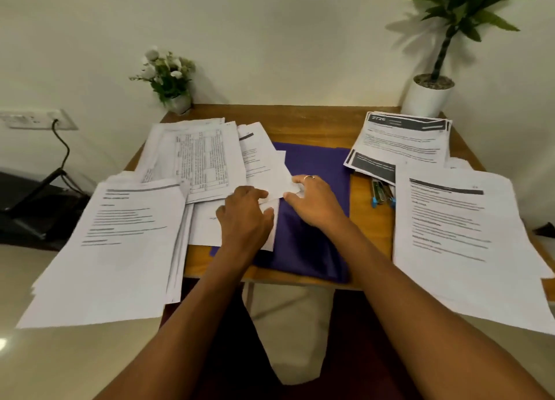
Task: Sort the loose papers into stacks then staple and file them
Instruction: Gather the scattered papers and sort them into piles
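Loose printed papers (207, 159) lie fanned over the left and middle of a small wooden table (312, 123). A purple folder (315, 165) lies at the centre. My left hand (244, 216) rests palm down on the loose sheets, fingers curled over the edge of a white sheet (270, 174). My right hand (312, 200), with a ring on one finger, pinches the corner of that same sheet over the folder. Sorted stacks lie at the near left (111, 249), near right (459, 234) and far right (402, 141). A stapler (382, 194) with blue ends peeks out between the right stacks.
A small flower pot (172, 81) stands at the table's back left corner, a tall potted plant (432, 90) at the back right. The near stacks overhang the table edges. A wall socket with a black cable (60, 141) is on the left.
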The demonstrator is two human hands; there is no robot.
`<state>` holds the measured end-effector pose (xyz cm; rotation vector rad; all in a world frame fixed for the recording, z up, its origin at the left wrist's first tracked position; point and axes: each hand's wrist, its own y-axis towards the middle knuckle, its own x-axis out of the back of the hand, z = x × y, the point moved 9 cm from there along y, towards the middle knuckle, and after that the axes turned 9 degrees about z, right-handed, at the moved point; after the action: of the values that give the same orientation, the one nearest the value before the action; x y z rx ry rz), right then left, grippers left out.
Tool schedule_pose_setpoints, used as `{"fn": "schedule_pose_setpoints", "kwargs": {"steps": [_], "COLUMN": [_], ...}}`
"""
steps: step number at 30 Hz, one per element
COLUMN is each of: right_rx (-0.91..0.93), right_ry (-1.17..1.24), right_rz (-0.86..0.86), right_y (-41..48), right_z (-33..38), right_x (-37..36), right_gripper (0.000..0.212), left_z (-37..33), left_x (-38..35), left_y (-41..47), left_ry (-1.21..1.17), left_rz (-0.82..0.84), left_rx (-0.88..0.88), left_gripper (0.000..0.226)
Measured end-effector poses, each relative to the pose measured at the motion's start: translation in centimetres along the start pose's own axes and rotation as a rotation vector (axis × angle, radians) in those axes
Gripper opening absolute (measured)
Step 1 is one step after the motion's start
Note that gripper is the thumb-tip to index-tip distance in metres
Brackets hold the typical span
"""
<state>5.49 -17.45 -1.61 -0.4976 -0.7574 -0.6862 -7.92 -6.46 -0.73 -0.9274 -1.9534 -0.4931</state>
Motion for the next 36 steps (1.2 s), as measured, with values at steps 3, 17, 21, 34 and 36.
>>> {"fn": "schedule_pose_setpoints", "kwargs": {"steps": [3, 17, 21, 34, 36], "right_rx": [-0.095, -0.195, -0.19, -0.336, -0.353], "right_ry": [-0.148, 0.146, 0.296, 0.762, 0.798], "right_rz": [-0.028, -0.055, -0.082, -0.029, -0.042], "right_y": [1.8, 4.5, 3.3, -5.9, -7.2], "right_z": [0.8, 1.2, 0.9, -9.2, -10.7], "right_x": [-0.9, -1.5, -0.3, 2.6, 3.0], "right_gripper": [0.065, 0.02, 0.005, 0.022, 0.026], "left_z": [2.0, 2.6, 3.4, 2.4, 1.7], "left_x": [-1.0, -1.4, -1.1, -1.8, -1.8], "left_y": [-0.1, 0.3, -0.3, -0.1, -0.1], "left_ry": [0.031, 0.07, 0.048, -0.202, -0.253], "left_rz": [0.086, 0.086, -0.014, 0.013, 0.037], "left_rx": [0.002, -0.063, -0.007, -0.024, -0.014], "left_gripper": [0.048, 0.049, 0.069, 0.077, 0.07]}}
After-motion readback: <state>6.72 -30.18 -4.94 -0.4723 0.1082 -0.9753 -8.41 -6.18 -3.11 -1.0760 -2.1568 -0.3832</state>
